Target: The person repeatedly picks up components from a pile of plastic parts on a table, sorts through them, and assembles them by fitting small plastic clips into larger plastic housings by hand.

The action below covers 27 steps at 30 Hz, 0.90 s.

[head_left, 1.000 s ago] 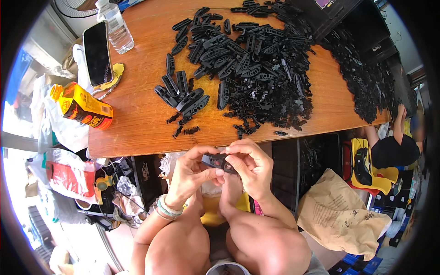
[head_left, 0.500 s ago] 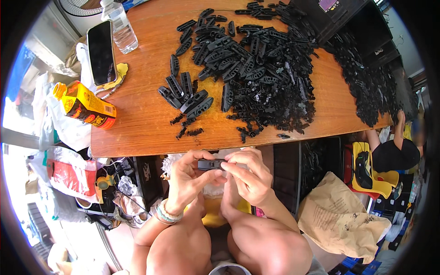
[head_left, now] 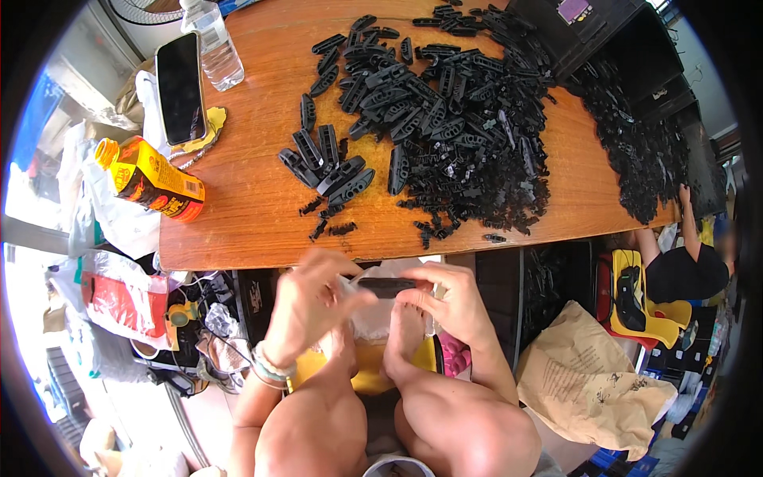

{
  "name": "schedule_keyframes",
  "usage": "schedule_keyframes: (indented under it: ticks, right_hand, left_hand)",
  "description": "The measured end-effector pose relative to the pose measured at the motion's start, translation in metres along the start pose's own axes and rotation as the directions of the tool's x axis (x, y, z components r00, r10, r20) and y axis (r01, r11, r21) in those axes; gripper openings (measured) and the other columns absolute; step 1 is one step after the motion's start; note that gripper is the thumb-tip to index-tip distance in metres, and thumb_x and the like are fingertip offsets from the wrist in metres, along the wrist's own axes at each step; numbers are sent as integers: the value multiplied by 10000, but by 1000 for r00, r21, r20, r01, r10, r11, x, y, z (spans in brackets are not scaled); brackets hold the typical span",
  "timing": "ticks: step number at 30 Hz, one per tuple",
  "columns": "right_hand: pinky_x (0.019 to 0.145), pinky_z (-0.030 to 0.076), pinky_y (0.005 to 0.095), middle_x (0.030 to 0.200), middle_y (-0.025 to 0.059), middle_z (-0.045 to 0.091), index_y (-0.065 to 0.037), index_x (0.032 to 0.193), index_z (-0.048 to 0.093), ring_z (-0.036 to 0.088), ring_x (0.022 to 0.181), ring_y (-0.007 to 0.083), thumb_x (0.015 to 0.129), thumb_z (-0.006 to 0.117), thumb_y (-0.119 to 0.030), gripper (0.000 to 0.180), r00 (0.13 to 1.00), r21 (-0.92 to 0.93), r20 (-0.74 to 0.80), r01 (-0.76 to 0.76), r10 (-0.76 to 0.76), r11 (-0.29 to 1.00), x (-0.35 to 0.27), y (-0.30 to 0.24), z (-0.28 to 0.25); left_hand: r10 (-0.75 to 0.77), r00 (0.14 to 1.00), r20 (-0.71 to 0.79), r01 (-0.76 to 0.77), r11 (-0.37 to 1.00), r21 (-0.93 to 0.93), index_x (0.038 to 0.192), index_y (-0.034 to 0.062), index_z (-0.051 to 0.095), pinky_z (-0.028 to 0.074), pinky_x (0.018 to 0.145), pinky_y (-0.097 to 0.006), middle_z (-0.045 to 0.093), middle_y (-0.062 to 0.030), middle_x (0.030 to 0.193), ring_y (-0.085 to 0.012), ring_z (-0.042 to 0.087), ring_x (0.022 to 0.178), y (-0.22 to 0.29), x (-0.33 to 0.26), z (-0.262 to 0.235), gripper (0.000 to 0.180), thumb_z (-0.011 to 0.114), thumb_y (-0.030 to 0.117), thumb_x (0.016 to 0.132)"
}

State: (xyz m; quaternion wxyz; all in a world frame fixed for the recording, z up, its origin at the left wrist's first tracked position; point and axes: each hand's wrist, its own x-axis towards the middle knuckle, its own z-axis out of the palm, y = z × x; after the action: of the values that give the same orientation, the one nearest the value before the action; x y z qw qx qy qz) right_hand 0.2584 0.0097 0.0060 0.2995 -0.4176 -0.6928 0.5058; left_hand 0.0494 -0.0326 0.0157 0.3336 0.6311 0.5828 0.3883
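Observation:
My right hand pinches the right end of a long, dark plastic piece, held level over my lap just below the table's front edge. Beside the piece's other end is my left hand, its fingers smeared by motion; whether it touches the piece I cannot make out. On the table, a small group of boat-shaped black plastic pieces lies apart from a large heap of the same pieces. Small black clips are piled at the heap's near side.
An orange-and-black drink bottle, a phone and a clear water bottle stand at the table's left. Black crates and more black parts occupy the right. A paper bag lies lower right; another person sits beyond.
My left hand has shifted left and come off its earlier grip on the piece. My right hand has moved slightly right, and the piece now shows a narrower, darker side.

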Motion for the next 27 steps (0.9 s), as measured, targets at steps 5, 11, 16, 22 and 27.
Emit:
schedule_keyframes:
  ticks: [5,11,16,22,27]
  right_hand:
    - [616,474,331,826,76,590,-24,921,648,590,707,247,751,716,-86,193,931,-302,-156,273,-330,913,42,4,32]
    - [688,449,378,877,81,537,-32,899,608,542,830,269,714,687,-33,202,830,-539,-134,398,-542,743,69,15,56]
    - [639,471,362,880,113,575,-12,927,590,574,751,291,745,670,21,202,829,-328,-350,327,-435,886,53,13,48]
    - [712,478,232,960,97,591,47,1017,611,603,818,134,865,587,38,154,939,349,-320,242,-127,906,48,-1,26]
    - [714,492,234,984,103,587,76,982,610,614,806,142,868,587,47,120,952,506,-284,253,-118,825,47,-4,26]
  left_hand:
    - [148,937,-315,-90,977,192,872,13,641,418,507,-247,570,-68,808,-132,488,538,-12,52,-11,171,716,32,720]
    - [269,944,-191,-166,887,430,819,6,609,413,524,-278,541,-61,763,-180,481,526,-39,88,-1,181,732,80,710]
    - [105,963,-249,-51,975,216,793,-7,598,425,540,-265,535,-56,693,-143,514,568,-34,88,-7,162,713,91,734]
    - [-258,964,-63,204,871,-447,811,8,588,437,573,-254,605,-42,748,-123,542,624,-20,77,-16,127,648,120,816]
    - [-245,955,168,274,507,-817,1013,27,533,471,629,-254,624,-61,825,-156,618,721,-2,62,-13,123,516,88,908]
